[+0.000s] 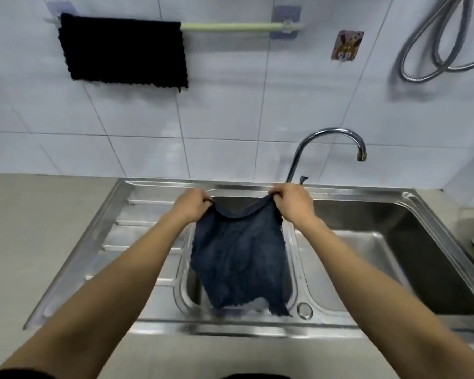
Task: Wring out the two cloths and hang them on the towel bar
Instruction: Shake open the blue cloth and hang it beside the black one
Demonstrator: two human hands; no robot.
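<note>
Two bare forearms are seen reaching forward from the bottom of the view, over the front edge of a stainless steel sink [159,321]. A dark blue cloth [238,258] is held up by its two upper corners and hangs spread out, slightly rumpled, above the smaller left basin. Its top edge sags in a curve between the hands, and its lower edge hangs near the front rim of that basin. The left hand [193,205] is closed around the cloth's left corner, with the fingers curled together and pinching the fabric. The right hand [292,202] is closed around the right corner in the same manner, fingers bunched tight on the fabric.

A ridged draining board is seen to the left of the small basin, and a larger, deeper basin to the right. A curved chrome faucet [329,138] rises behind the hands, its spout turned toward the right.

Beyond the sink, a wall of white tiles is seen. A pale green towel bar [241,26] is mounted high on the wall. A second, darker cloth [123,51] is draped over the left part of the bar and hangs flat against the tiles; the right part of the bar is bare. A small patterned hook [346,46] is stuck to the wall at the right of the bar, and a looped metal hose [433,39] hangs in the upper right corner.
</note>
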